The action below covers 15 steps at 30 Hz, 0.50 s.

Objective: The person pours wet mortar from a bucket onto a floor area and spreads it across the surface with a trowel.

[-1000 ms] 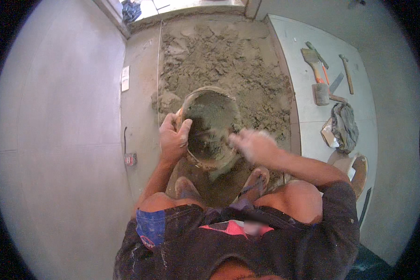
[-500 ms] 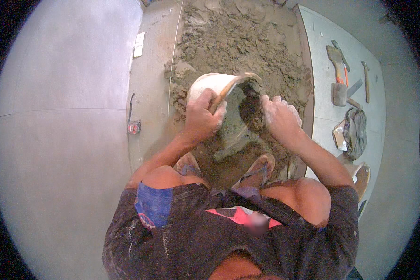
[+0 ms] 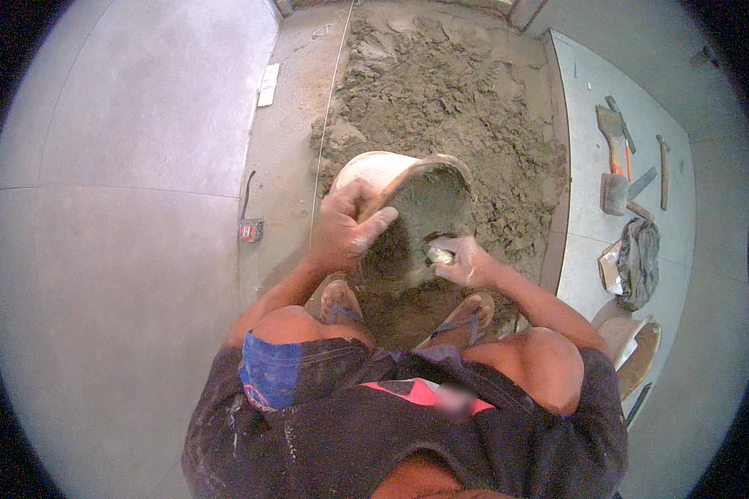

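A white bucket (image 3: 377,166) with a mortar-caked inside is tipped over between my feet, its mouth facing me. My left hand (image 3: 345,220) is closed on its left rim, the thumb lying over the edge. My right hand (image 3: 468,261) is at the lower right of the bucket's mouth, fingers closed around a hand tool's pale handle end (image 3: 443,256). The rest of that tool cannot be made out against the dark bucket. Damp grey mortar (image 3: 441,91) lies in a rough, lumpy bed beyond and around the bucket.
A taut string (image 3: 332,91) runs along the bed's left side. Left of it are a tape measure (image 3: 250,230) and a white strip (image 3: 268,85). On the right-hand tiles lie a brush (image 3: 610,125), a mallet (image 3: 614,194), a hammer (image 3: 663,170), a dark cloth bag (image 3: 639,264) and another bucket (image 3: 641,353).
My right hand has moved down and toward me from the bucket's right rim. The bucket's mouth has turned more toward me, with my left hand still on its rim.
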{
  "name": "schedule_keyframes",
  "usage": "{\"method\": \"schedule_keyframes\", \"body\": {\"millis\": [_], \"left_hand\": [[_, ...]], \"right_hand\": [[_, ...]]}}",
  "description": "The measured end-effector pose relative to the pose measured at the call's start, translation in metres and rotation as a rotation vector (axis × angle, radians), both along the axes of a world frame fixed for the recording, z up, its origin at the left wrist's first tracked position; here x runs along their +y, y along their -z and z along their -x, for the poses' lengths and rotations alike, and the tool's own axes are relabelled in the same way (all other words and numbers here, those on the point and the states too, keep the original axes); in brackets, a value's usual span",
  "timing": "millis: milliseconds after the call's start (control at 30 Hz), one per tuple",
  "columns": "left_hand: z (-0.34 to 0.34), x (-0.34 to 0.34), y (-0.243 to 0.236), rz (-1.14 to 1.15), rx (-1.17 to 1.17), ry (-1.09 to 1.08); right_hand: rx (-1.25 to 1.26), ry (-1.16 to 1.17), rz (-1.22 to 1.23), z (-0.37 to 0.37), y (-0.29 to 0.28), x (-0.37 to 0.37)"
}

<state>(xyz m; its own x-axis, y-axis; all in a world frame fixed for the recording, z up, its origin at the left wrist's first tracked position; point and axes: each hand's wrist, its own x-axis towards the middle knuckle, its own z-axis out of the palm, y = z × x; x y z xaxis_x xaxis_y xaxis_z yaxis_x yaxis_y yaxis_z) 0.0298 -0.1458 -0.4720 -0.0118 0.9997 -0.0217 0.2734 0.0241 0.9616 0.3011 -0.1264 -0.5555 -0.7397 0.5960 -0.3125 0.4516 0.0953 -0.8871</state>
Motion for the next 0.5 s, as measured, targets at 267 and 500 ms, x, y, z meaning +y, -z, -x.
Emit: {"method": "schedule_keyframes", "body": {"millis": [267, 500], "left_hand": [[0.025, -0.004, 0.013, -0.019, -0.157, -0.199], [0.056, 0.000, 0.038, -0.148, -0.061, -0.470]], "right_hand": [[0.008, 0.056, 0.230, 0.029, -0.024, -0.006], [0.032, 0.102, 0.445, 0.022, -0.055, -0.001]]}}
